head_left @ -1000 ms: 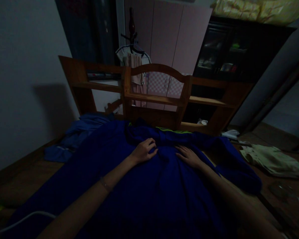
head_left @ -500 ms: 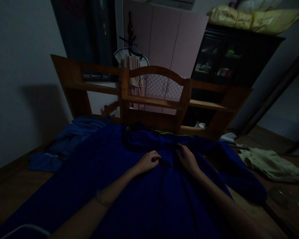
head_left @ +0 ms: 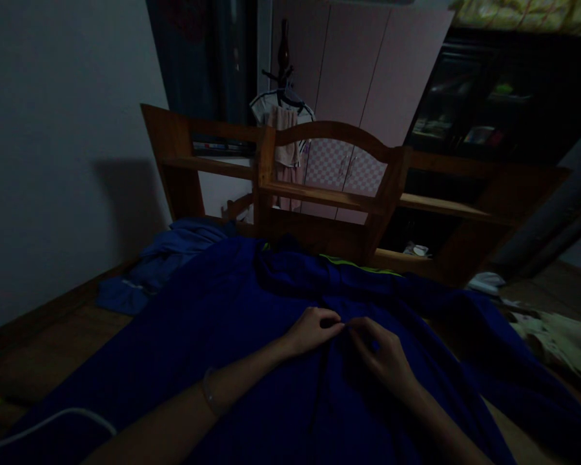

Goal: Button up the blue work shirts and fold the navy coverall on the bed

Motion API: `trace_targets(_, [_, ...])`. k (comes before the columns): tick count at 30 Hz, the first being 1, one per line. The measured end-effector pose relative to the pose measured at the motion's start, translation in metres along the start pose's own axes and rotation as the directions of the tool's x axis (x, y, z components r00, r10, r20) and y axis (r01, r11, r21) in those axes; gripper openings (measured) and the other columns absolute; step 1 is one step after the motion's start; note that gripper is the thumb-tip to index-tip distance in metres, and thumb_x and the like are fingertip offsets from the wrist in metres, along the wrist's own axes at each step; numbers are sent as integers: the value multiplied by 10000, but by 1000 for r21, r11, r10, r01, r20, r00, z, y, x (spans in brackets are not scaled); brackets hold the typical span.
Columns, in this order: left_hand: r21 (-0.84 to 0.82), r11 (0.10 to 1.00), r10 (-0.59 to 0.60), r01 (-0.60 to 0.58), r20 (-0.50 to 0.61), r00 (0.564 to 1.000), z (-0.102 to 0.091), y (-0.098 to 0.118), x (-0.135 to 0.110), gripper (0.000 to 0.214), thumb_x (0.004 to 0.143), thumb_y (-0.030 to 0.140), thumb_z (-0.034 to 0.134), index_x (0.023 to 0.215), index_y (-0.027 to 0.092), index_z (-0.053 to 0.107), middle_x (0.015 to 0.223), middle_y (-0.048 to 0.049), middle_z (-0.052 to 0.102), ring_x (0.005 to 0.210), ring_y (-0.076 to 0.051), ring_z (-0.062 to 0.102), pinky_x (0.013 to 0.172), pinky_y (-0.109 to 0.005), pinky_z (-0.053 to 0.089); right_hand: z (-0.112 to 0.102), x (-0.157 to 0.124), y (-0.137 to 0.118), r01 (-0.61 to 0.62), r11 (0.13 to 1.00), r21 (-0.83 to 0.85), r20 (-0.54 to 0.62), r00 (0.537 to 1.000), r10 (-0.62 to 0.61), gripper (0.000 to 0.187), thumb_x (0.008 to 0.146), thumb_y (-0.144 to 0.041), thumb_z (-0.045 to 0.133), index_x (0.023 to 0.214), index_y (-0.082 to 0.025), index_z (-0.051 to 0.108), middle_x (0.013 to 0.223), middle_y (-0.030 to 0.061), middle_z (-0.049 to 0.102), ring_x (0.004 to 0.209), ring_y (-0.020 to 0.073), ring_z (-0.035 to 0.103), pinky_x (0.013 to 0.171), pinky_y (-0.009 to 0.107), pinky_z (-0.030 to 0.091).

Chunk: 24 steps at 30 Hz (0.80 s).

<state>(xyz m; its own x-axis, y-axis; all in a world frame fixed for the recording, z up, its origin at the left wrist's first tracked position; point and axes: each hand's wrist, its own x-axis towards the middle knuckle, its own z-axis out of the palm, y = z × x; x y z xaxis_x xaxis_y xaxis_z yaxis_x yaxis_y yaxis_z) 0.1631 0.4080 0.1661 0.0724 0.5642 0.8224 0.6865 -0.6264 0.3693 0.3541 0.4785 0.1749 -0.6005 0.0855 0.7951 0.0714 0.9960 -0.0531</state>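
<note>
A large dark blue garment [head_left: 232, 329] with a thin green-yellow stripe [head_left: 363, 266] near its far edge lies spread over a wooden surface. My left hand [head_left: 314, 328] rests on its middle with fingers curled, pinching the cloth. My right hand [head_left: 380, 352] meets it fingertip to fingertip, also pinching a fold of the same blue garment. A bracelet sits on my left wrist [head_left: 210, 391].
A lighter blue garment [head_left: 169, 258] lies crumpled at the back left by the wall. A wooden shelf unit [head_left: 339, 194] stands behind. A pale green cloth [head_left: 561, 336] lies at the right. A white cable [head_left: 53, 423] curves at the lower left.
Both hands drew back toward me along the blue garment and came together; the right hand went from flat to pinching. The view shifted left.
</note>
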Motion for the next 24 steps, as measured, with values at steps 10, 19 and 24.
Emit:
trace_targets(10, [-181,978,-104,103,4,995,4,-5,-2,326,836,413,555,908,138,714,876,-41,708,808,-176,624,701,-224,442,-5,-3,-2,81,997,14,65,995,-82,204,915,-207,479,1038,-235,639,931,37,591,794,142,587,688,240,447])
trace_targets(19, [-269,953,-144,140,6,990,3,2,-3,361,823,453,564,824,116,696,644,-12,626,575,-118,539,549,-207,383,-2,-2,-10,31,999,41,132,991,-36,298,928,-224,479,1192,-267,609,967,33,575,827,132,579,722,233,442])
trace_targets(24, [-252,959,-148,129,-57,987,0,4,-2,347,887,420,461,981,150,659,616,4,617,543,-109,544,551,-202,410,-5,1,-2,-37,998,46,175,984,28,289,921,-274,514,1191,-280,616,1015,33,573,895,147,576,776,246,438])
